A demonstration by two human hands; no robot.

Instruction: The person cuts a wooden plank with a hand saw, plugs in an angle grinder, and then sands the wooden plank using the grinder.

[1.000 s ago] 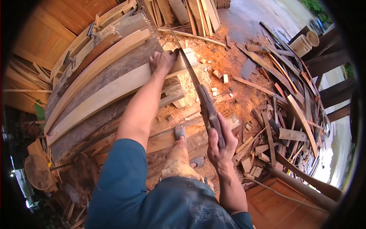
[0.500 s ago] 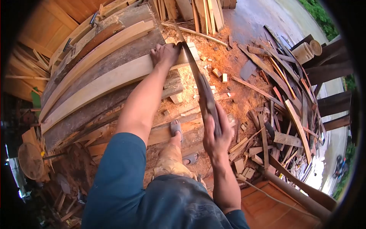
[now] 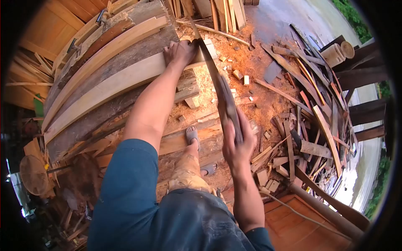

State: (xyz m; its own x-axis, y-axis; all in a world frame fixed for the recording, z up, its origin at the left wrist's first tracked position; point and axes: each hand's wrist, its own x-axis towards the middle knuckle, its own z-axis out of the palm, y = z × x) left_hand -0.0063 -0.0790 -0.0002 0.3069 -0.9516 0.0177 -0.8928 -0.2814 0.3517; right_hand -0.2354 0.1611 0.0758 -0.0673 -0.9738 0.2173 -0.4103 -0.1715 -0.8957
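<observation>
A handsaw with a long dark blade is in my right hand, whose fingers are wrapped round its wooden handle. Its blade crosses the far end of a pale wooden plank, with a short piece of the plank showing beyond the blade. Close beside the blade, my left hand grips the plank from above, its fingers bent over it. The plank lies on a thick, weathered timber bench. How deep the blade sits in the wood I cannot tell.
Another pale plank lies on the bench behind. Sawdust and small offcuts cover the ground ahead. A heap of scrap wood spreads on the right. Boards stand at the back, and a wooden panel lies lower right.
My right hand and the saw have shifted slightly forward along the stroke. My left hand keeps its hold on the plank. The view has moved a little.
</observation>
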